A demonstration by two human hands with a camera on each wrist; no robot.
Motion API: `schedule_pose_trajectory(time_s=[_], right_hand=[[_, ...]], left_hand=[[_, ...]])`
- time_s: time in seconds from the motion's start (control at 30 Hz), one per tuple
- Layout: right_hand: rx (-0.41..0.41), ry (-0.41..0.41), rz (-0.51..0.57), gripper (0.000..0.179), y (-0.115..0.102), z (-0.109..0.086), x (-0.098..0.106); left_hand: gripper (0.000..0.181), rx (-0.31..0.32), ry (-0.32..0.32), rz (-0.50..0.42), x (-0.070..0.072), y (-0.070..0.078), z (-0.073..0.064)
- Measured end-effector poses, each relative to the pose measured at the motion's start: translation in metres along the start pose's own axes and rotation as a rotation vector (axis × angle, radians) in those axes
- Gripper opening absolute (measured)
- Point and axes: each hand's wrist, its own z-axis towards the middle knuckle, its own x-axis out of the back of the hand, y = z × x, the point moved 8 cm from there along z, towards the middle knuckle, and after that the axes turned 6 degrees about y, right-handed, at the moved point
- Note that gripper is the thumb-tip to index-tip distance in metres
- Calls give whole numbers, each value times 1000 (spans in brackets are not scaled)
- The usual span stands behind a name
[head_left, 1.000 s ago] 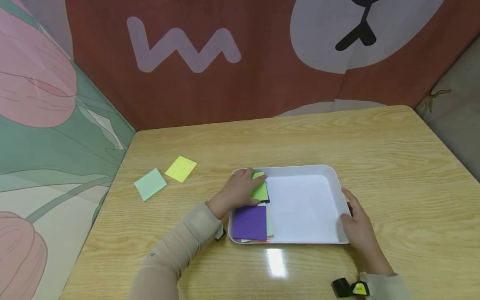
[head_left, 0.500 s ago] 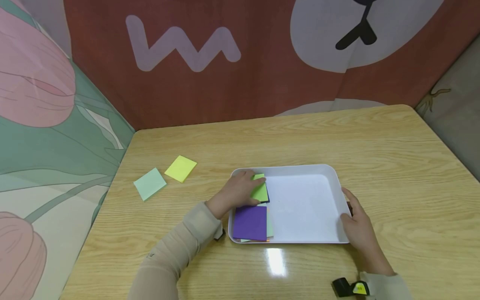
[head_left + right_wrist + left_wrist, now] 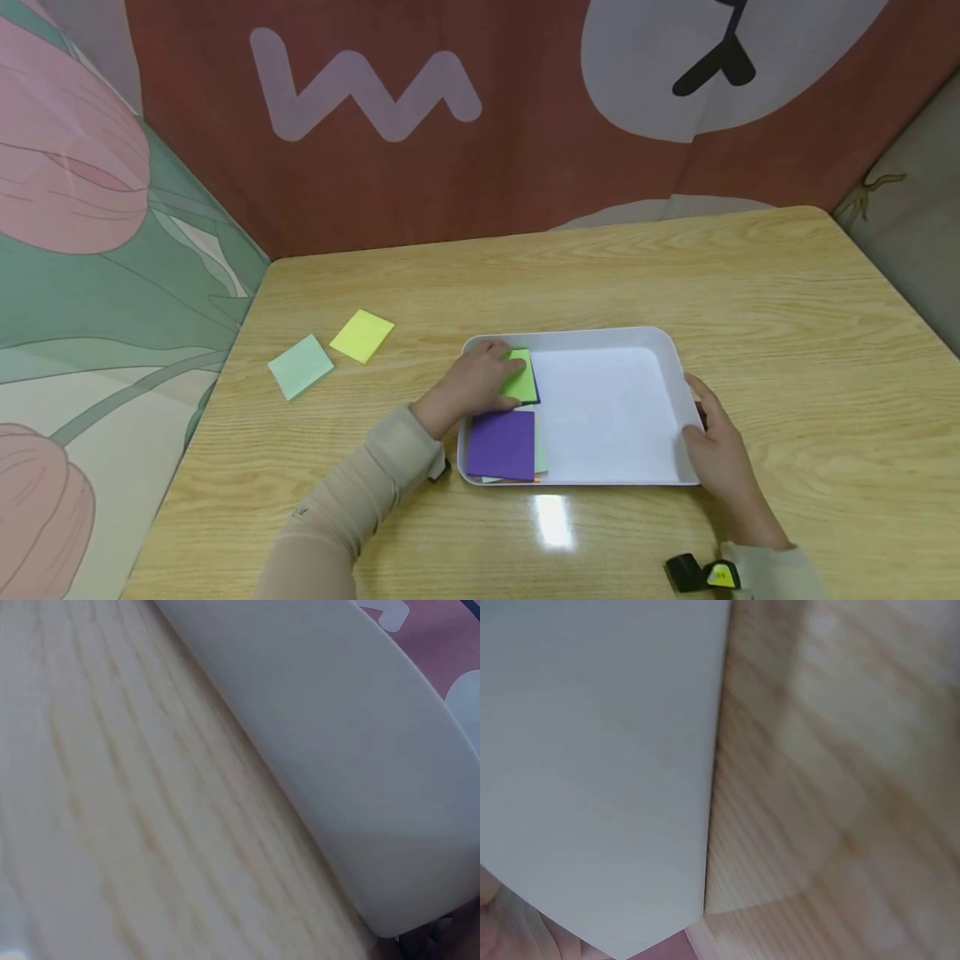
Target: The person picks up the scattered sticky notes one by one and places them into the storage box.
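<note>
A white tray (image 3: 607, 417) lies on the table. My left hand (image 3: 476, 379) is in its far left corner, holding a lime-green sticky note pad (image 3: 523, 379), thumb at the near edge and fingers over the far part. A dark sheet edge shows beneath that pad. Nearer to me in the tray, a purple sticky note pad (image 3: 502, 446) lies on pale green and orange ones. My right hand (image 3: 722, 454) grips the tray's right wall, thumb at the rim. Both wrist views show mostly the tray's outer wall (image 3: 600, 765), with a bit of the left palm at lower left.
Left of the tray, a yellow sticky note pad (image 3: 362, 337) and a mint-green one (image 3: 301, 367) lie on the wooden table (image 3: 375, 533). A printed cloth (image 3: 525, 183) hangs behind the table's far edge. Light glares off the wood in front of the tray.
The lime-green pad has slid slightly toward me under my left hand, and my index finger has drawn back a little. The right hand keeps its place on the tray.
</note>
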Motion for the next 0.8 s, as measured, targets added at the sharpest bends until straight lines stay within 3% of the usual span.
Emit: schedule_pose_trajectory(time_s=[0.4,0.57,0.7,0.8], right_hand=[[48,6,10,60,-3,0,0],[40,2,4,60,-2,-1,-1],[27,3,-11,60,0,0,-1],[20,-1,-15,60,1,0,-1]], left_hand=[[54,65,-34,-36,-4,-3,-2],[45,70,78,-44,9,-8,-3],[40,102,176,-100,18,-20,-5],[38,118,215,-134,19,-30,-8]])
